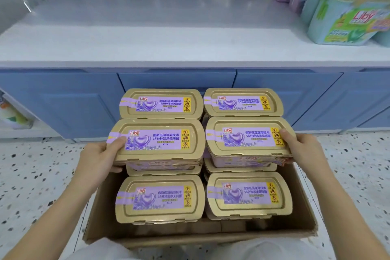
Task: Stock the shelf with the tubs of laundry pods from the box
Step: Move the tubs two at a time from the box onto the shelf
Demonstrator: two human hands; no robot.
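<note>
Each tub lid carries a purple label reading "Liby" beside a heart-shaped pod and Chinese text including "15". The left hand (99,160) clasps the left tub (158,140), the right hand (304,150) the right tub (249,139), both raised above the cardboard box (211,236). Gold lids, lilac bodies. Green "Liby" packs (346,19) stand at the shelf's (147,44) right edge.

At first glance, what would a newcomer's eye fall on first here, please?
The gold-lidded tubs with purple labels, filling the cardboard box at centre. The left hand and right hand each grip one of the middle pair, raised above the rest. Behind, the white shelf lies mostly bare, green packs at its right.
</note>
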